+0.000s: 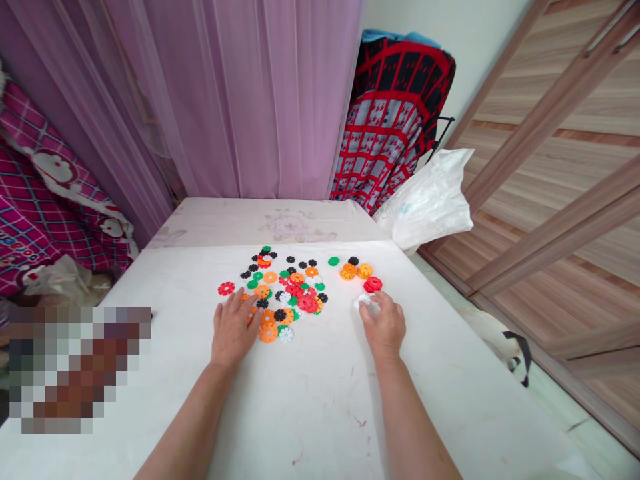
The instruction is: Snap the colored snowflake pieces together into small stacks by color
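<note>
Many notched plastic discs in orange, red, green, black and white lie loosely mixed on the white table. My left hand rests at the pile's left side, fingers spread over orange discs. A red disc lies just beyond its fingertips. Apart from the pile, on the right, are a green disc, a black disc, orange discs and stacked red discs. My right hand is just in front of the red ones, thumb and fingers curled at white discs, partly hidden by the hand.
The table has a floral cloth at its far end. A white plastic bag stands beyond the right edge, near a wooden wardrobe. Purple curtains hang behind. A pixelated patch covers the left edge.
</note>
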Demonstrator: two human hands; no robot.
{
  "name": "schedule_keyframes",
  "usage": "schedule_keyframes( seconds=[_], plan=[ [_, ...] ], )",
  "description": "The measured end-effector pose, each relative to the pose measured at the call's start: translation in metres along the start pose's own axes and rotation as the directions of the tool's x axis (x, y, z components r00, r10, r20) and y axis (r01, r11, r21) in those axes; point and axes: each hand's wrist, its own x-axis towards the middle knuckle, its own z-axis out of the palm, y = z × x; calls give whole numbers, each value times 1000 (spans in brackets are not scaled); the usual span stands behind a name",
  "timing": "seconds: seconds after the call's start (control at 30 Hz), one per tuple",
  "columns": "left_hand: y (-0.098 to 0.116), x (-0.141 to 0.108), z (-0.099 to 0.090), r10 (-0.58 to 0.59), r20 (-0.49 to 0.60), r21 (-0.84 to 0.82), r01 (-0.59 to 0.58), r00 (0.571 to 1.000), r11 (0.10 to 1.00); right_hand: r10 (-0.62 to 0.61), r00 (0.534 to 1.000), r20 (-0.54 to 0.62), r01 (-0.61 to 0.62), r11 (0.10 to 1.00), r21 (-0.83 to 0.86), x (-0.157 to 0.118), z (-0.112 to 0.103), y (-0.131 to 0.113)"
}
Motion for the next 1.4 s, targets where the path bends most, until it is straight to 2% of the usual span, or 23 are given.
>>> schedule_keyframes(
  seconds=[0.23, 0.37, 0.43, 0.57, 0.77, 0.9, 1.07, 1.17, 1.3, 1.4],
  plan=[
    [0, 0, 0, 1, 4, -15, -1, 1000, 1000, -88, 993, -72, 92, 995, 49, -3, -6, -3],
    [0, 0, 1, 7, -4, -9, -7, 1000, 1000, -185, 983, -1, 182, 969, 169, -15, -7, -28],
    [0, 0, 1, 9, -7, -11, -9, 1000, 1000, -279, 956, 91, 248, 933, 260, -26, -5, -47],
    [0, -1, 1, 9, -8, -19, -9, 1000, 1000, -462, 851, 248, 346, 850, 397, -47, 0, -83],
    [2, -1, 0, 4, -2, -19, -4, 1000, 1000, -523, 766, 373, 372, 835, 406, -59, 5, -112],
    [3, -1, -1, 8, -7, -13, -8, 1000, 1000, -539, 742, 399, 404, 834, 375, -62, 10, -120],
    [1, -1, 1, 19, -7, -14, -19, 1000, 1000, -527, 771, 358, 394, 836, 381, -64, 15, -119],
    [0, -1, 1, 18, 3, -15, -17, 1000, 1000, -469, 838, 279, 351, 854, 384, -55, 13, -105],
    [1, -1, -1, 18, 15, -18, -18, 1000, 1000, -253, 964, 83, 222, 936, 273, -23, 5, -61],
    [2, -1, -3, 13, 26, -15, -13, 1000, 1000, -73, 996, -41, 77, 991, 111, 4, -3, -19]
  ],
)
